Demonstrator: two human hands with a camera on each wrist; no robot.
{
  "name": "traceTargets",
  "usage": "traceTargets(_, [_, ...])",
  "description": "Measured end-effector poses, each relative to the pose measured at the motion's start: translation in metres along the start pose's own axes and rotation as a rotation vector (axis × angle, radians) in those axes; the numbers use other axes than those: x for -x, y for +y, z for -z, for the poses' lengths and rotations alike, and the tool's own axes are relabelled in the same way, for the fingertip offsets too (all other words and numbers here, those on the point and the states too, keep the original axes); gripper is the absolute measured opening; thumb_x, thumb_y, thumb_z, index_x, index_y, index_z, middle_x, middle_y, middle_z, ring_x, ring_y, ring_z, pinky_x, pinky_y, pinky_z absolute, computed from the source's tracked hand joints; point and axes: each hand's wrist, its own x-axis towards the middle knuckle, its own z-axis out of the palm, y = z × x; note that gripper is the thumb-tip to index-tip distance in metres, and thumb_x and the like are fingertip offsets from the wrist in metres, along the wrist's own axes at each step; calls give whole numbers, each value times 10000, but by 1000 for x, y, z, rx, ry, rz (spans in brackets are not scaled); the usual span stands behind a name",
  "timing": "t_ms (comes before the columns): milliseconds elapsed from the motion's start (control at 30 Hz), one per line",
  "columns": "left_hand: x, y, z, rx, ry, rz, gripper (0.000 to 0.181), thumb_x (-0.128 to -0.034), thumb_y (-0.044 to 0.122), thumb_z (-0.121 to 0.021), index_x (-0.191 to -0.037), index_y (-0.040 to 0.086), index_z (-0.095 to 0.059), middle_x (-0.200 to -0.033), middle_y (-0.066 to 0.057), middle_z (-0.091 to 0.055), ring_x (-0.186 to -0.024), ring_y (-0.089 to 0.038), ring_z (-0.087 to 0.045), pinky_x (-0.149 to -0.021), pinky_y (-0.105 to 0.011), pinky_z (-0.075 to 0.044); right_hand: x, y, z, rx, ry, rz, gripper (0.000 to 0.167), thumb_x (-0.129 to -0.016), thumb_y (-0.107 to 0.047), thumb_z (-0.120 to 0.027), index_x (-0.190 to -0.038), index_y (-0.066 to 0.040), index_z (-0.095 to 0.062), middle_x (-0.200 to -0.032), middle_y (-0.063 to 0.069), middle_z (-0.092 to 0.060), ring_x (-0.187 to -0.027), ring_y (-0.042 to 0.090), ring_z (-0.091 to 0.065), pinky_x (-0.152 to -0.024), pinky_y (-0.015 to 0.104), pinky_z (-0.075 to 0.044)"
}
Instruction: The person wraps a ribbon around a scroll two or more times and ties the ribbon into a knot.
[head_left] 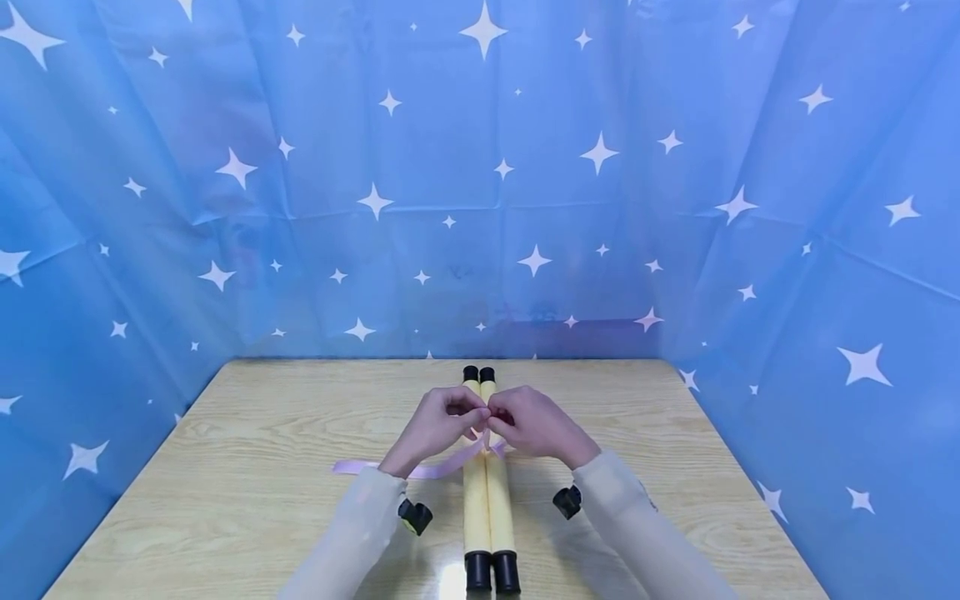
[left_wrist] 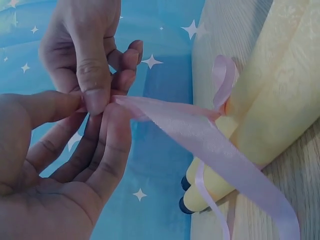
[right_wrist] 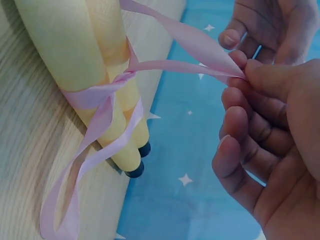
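Two cream-yellow rolls (head_left: 476, 508) with black ends lie side by side on the table. A pink ribbon (right_wrist: 92, 96) wraps round both and crosses at a knot on top. Above the rolls, the left hand (head_left: 442, 423) and right hand (head_left: 536, 423) meet at the fingertips. In the left wrist view the left hand (left_wrist: 65, 165) pinches the ribbon (left_wrist: 200, 135) beside the thumb of the right hand (left_wrist: 90, 55). The right hand (right_wrist: 275, 115) pinches a raised part of the ribbon between thumb and forefinger, its other fingers loosely curled.
One ribbon tail (head_left: 352, 467) stretches left across the wooden table (head_left: 247, 467). A looped length of ribbon (right_wrist: 72, 210) hangs beside the rolls. Blue cloth with white stars (head_left: 450, 167) stands behind and at both sides of the table.
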Motion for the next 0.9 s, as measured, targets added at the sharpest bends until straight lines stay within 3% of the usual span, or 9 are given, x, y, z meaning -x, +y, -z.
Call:
traceTargets(133, [-1, 1, 4, -10, -36, 9, 126, -1002, 181, -676, -1030, 86, -753, -943, -111, -761, -822, -243, -729, -752, -501, -623, 1, 4, 2, -33, 6, 10, 255, -1021, -156, -627, -767, -170, -611, -612, -108, -422, -532, -3, -347, -535, 177, -315])
traceTargets(267, [-4, -1, 13, -49, -23, 7, 161, -1003, 243, -682, -1055, 109, -754, -956, -129, -745, -806, -298, -709, -717, -417, -629, 2, 7, 2, -55, 27, 12, 243, -1017, -176, -644, -775, -154, -640, -612, -112, -450, -526, -5, -358, -535, 178, -322])
traceTargets(500, [-15, -22, 30, -288, 59, -10, 66, -969, 164, -711, -1003, 133, -758, -945, -34, -743, -819, -158, -663, -702, -288, -559, 5, 6, 2, -80, 21, -59, 237, -1013, -213, -651, -778, -213, -631, -609, -109, -462, -518, 9, -365, -531, 193, -341])
traceTargets(733, [-29, -48, 34, -527, -20, 39, 153, -919, 67, -733, -1062, 14, -738, -959, -77, -684, -811, -164, -609, -693, -297, -543, 8, 5, 2, -97, 12, -71, 238, -1017, -221, -645, -785, -170, -659, -606, -113, -468, -520, 10, -362, -528, 194, -342])
traceTargets(900, [-38, -60, 30, -663, -81, 70, 253, -911, 106, -764, -1136, -1, -724, -1010, -108, -689, -851, -178, -607, -755, -337, -549, 9, 5, 1, -86, 19, -65, 253, -1017, -225, -645, -764, -222, -628, -601, -118, -452, -516, 6, -346, -535, 189, -331])
